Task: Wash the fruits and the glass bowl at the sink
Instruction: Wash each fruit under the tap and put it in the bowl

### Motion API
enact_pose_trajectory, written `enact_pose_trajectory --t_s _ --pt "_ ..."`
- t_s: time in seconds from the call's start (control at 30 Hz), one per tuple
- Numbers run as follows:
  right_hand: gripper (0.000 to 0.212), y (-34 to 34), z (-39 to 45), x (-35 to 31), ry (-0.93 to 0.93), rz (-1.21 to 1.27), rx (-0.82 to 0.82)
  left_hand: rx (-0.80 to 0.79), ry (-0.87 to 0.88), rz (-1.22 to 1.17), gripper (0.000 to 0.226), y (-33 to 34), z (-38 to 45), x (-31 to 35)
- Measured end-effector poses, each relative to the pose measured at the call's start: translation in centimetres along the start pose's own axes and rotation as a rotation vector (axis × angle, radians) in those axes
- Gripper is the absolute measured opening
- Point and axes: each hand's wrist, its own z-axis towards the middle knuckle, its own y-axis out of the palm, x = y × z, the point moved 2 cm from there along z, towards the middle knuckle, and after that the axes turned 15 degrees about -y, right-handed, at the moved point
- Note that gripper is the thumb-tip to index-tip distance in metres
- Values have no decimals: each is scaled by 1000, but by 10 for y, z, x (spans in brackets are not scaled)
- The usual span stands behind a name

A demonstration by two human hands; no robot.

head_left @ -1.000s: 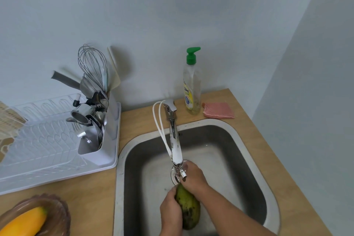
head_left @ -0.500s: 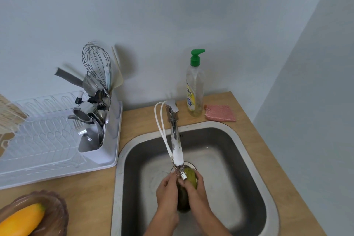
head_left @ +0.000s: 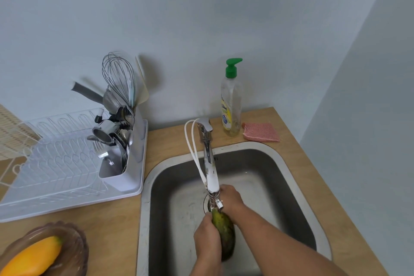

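A green mango (head_left: 225,233) is held over the steel sink (head_left: 298,188), just under the faucet spout (head_left: 211,182). My left hand (head_left: 207,240) wraps its fingers round the mango's left side. My right hand (head_left: 230,200) curls over the mango's top end, right beside the spout tip. At the bottom left, a brownish glass bowl (head_left: 74,242) stands on the wooden counter with a yellow-orange fruit (head_left: 33,257) lying in it.
A white dish rack (head_left: 58,175) with a utensil holder full of cutlery and a whisk (head_left: 121,123) sits left of the sink. A soap bottle with a green pump (head_left: 231,101) and a pink scrub cloth (head_left: 262,132) stand behind the sink. Walls close the back and right.
Both hands have shifted on the mango: my right hand slid up to its top end near the spout, my left hand moved down its left side. The fruit has turned lengthwise.
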Motion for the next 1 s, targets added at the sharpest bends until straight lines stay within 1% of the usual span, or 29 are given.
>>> enact_pose_trajectory --t_s 0.07,0.1,0.17,0.2,0.23,0.27,0.33,0.37,0.43,0.47,0.57,0.67,0.77,0.83,0.87,0.97,1.0 --pt "21 -3 -9 -3 0 73 -23 35 106 124 34 2 5 11" --pt "20 -3 -17 -4 9 154 -34 57 171 215 33 3 9 17" --pt "19 1 -29 5 109 404 -61 146 313 462 31 4 13 30" --pt "24 4 -34 13 188 547 -60 199 373 570 29 2 13 36" --pt "32 8 -40 22 272 685 -43 231 426 610 24 0 9 43" --pt "38 10 -43 31 344 777 -26 227 456 605 19 -2 9 46" --pt "45 14 -50 48 420 878 -24 165 426 549 13 -9 12 45" --pt "46 15 -54 54 439 880 -35 132 373 531 16 -12 15 40" --pt "45 15 -60 61 478 771 -60 92 261 542 28 -20 25 24" --pt "43 14 -64 61 494 695 -78 100 219 557 34 -26 29 16" --pt "37 13 -72 59 493 585 -125 206 164 579 46 -44 40 -2" --pt "28 13 -80 55 457 495 -150 268 155 572 44 -61 36 -4" --pt "31 14 -89 49 445 450 -174 228 156 542 42 -66 23 3" --pt "36 15 -93 46 452 456 -166 189 200 533 36 -68 6 14" --pt "39 15 -94 44 460 458 -171 182 265 559 33 -69 -3 20" --pt "48 21 -97 43 447 529 -213 215 533 701 26 -71 -29 31" --pt "49 23 -97 43 448 577 -217 233 614 747 28 -71 -36 31"
